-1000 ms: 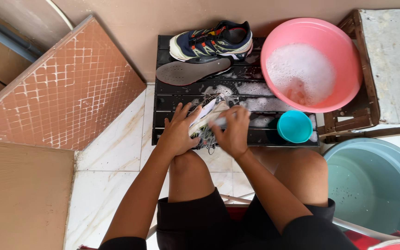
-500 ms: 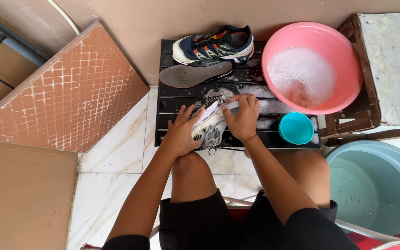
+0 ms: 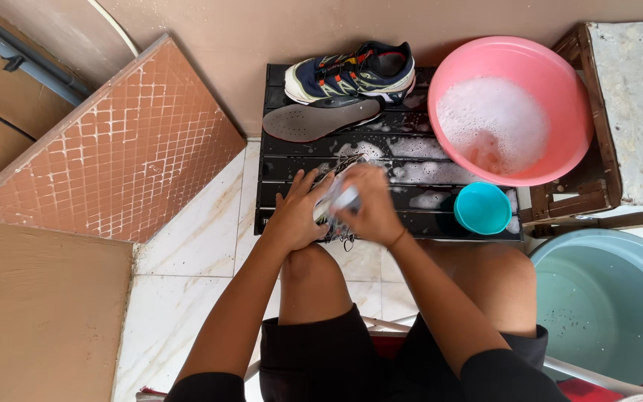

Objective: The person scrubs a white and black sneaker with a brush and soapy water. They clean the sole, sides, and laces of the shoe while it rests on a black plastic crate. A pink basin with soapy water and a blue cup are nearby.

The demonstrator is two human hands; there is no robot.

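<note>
On black slatted rack (image 3: 284,167), left hand (image 3: 297,216) grips soapy shoe (image 3: 334,199); right hand (image 3: 368,207) clenches brush (image 3: 347,198).

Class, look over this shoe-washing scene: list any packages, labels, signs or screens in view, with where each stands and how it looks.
None: no package, label, sign or screen shows. Only bare things: a navy sports shoe on the black slatted rack, a pink basin of suds, a small teal cup.

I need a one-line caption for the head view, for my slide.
Seated person's left hand steadies a soapy shoe on a black slatted table while the right hand scrubs it.
</note>
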